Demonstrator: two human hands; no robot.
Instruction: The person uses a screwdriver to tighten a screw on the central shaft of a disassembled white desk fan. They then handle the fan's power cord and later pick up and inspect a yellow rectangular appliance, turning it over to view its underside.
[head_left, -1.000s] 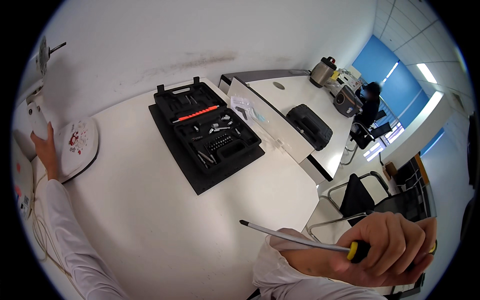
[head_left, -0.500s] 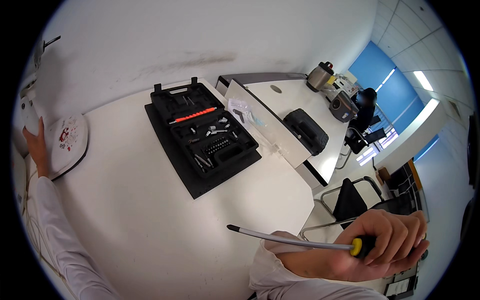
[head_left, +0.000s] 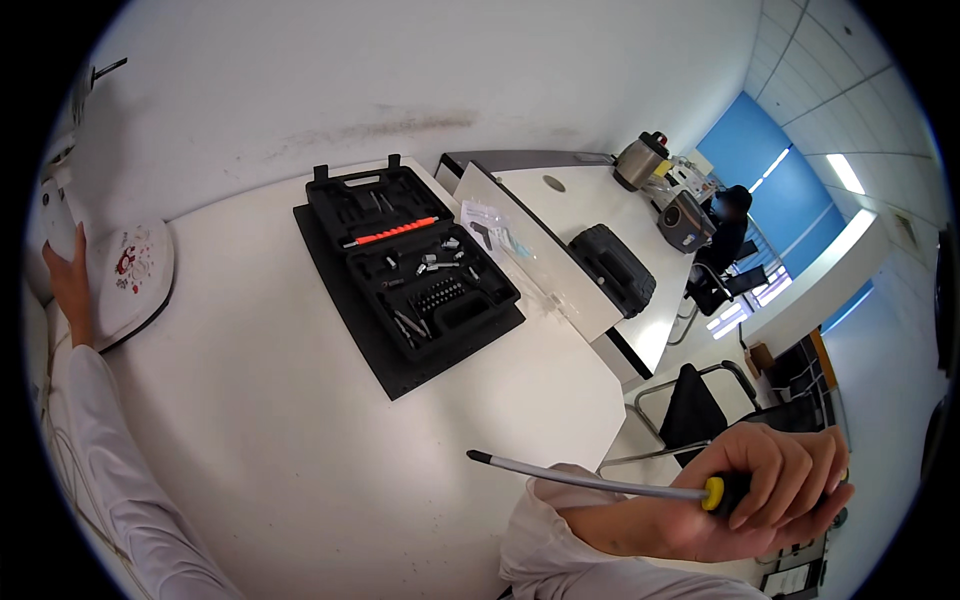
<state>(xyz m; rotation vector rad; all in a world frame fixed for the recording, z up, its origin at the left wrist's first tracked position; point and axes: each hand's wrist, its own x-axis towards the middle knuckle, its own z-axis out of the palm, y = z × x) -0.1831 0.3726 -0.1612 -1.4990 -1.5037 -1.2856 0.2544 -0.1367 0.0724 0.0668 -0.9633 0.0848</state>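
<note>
My right hand (head_left: 765,490), at the lower right, is closed around the black and yellow handle of a screwdriver (head_left: 590,482). Its long metal shaft points left over the white table, ending in a dark tip. At the far left, my left hand (head_left: 70,290) has its fingers round the lower part of a white rounded piece (head_left: 60,215) with a small dark spot; what it belongs to is unclear. Beside that hand lies a white oval item (head_left: 138,275) with a red floral print. A black tool case (head_left: 430,330) lies opened at the table's middle, with sockets, bits and an orange flexible shaft (head_left: 395,232).
Under the case is a black mat (head_left: 400,385). Clear plastic packaging (head_left: 490,222) lies right of it, by a low partition (head_left: 540,250). Beyond are a closed black case (head_left: 615,270), a metal jug (head_left: 640,162) and a seated person (head_left: 732,225). Cables (head_left: 75,480) hang at the left; chairs (head_left: 695,405) stand at the right.
The view has shifted slightly. The screwdriver's tip sits a little farther right in the picture. Both hands keep their grips.
</note>
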